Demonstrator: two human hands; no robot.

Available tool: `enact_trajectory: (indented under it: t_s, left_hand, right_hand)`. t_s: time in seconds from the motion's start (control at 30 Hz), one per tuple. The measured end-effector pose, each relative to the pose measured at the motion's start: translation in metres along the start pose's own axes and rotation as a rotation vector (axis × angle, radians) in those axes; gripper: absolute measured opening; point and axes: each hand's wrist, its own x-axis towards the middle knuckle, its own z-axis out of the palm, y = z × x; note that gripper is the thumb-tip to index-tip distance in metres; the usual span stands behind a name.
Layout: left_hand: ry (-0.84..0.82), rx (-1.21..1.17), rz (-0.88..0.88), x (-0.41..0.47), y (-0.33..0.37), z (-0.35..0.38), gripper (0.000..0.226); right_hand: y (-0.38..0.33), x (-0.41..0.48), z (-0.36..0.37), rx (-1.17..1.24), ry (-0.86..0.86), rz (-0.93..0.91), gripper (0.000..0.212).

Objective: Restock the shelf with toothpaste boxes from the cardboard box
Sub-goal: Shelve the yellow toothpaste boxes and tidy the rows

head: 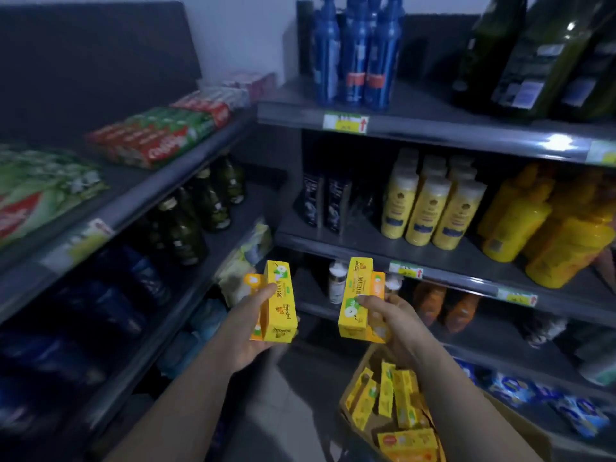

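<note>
Grip is tight on both sides at lower centre of the frame: left hand clasps the left toothpaste pair, right hand the right toothpaste pair, raised above the cardboard box at lower right, likely bound for the upper-left shelf

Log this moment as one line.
left hand: grips yellow toothpaste boxes | right hand: grips more toothpaste boxes | cardboard box: stock remains | placement: pending

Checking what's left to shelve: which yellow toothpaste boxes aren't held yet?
The yellow toothpaste boxes lying jumbled in the brown cardboard box; the others stand upright, gripped in the left hand and right hand.
</note>
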Motion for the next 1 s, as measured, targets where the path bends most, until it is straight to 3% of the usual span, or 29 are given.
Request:
enact_trajectory:
  t_s: [0.17, 0.3, 0.4, 0.5, 0.7, 0.8, 1.0]
  left_hand:
    - [0.131, 0.01, 0.095, -0.054, 0.0, -0.027, 0.063]
    - [0.301, 0.013, 0.227, -0.109, -0.008, -0.044, 0.05]
    - [0.451, 0.012, 0.312, -0.15, -0.023, -0.063, 0.06]
    - [0.64, -0.04, 0.422, -0.201, -0.039, -0.082, 0.048]
    - [1.021, -0.129, 0.589, -0.299, -0.077, -0.126, 0.052]
    - [1.112, -0.213, 0.701, -0.347, -0.093, -0.146, 0.04]
    - [1.248, -0.42, 0.914, -0.442, -0.12, -0.18, 0.027]
  right_hand:
    - [-0.014, -0.01, 0.035, -0.055, -0.191, 0.03, 0.035]
    - [-0.017, -0.03, 0.066, -0.119, -0.399, 0.037, 0.042]
    - [-0.013, -0.051, 0.096, -0.187, -0.58, -0.001, 0.045]
    - [-0.005, -0.075, 0.128, -0.26, -0.719, -0.047, 0.055]
    - [0.015, -0.136, 0.193, -0.406, -0.923, -0.15, 0.06]
    - [0.023, -0.175, 0.225, -0.43, -1.014, -0.197, 0.068]
    - [0.045, -0.259, 0.284, -0.434, -1.149, -0.273, 0.042]
